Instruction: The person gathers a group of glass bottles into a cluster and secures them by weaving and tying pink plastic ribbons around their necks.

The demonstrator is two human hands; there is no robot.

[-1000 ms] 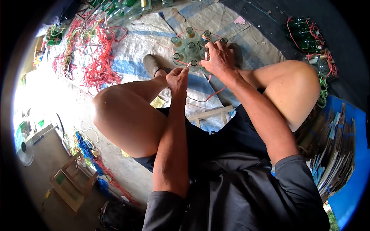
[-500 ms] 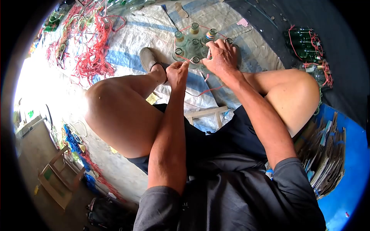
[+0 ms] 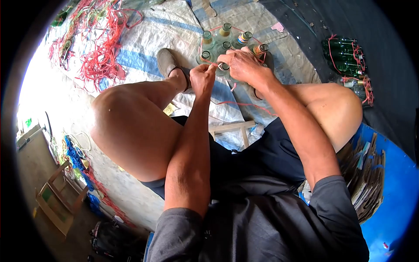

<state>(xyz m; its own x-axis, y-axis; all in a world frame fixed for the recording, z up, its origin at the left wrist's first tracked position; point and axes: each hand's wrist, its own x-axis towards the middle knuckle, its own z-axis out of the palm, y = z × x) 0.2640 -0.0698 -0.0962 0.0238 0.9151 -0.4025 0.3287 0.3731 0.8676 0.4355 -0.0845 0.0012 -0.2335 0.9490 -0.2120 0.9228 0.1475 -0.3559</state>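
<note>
Several clear glass bottles (image 3: 225, 29) stand upright in a group between my feet. A red string (image 3: 211, 62) runs around their necks. My left hand (image 3: 202, 80) is closed in a pinch on the string at the near left side of the group. My right hand (image 3: 244, 64) reaches over the near right bottles, its fingers bent by the string near my left fingertips. What the right fingers grip is hidden. A loose tail of the string hangs and lies on the sheet below.
Tangled red string (image 3: 102, 56) lies on the white and blue sheet (image 3: 174, 26) at upper left. Tied green bottles (image 3: 345, 54) lie on dark cloth at right. A blue container (image 3: 395, 174) holds stacked cardboard (image 3: 369, 179). A wooden frame (image 3: 231, 127) is between my legs.
My right hand has shifted left, closer to my left hand, and its fingers have drawn in. The far right bottle neck now shows more. The view has shifted slightly.
</note>
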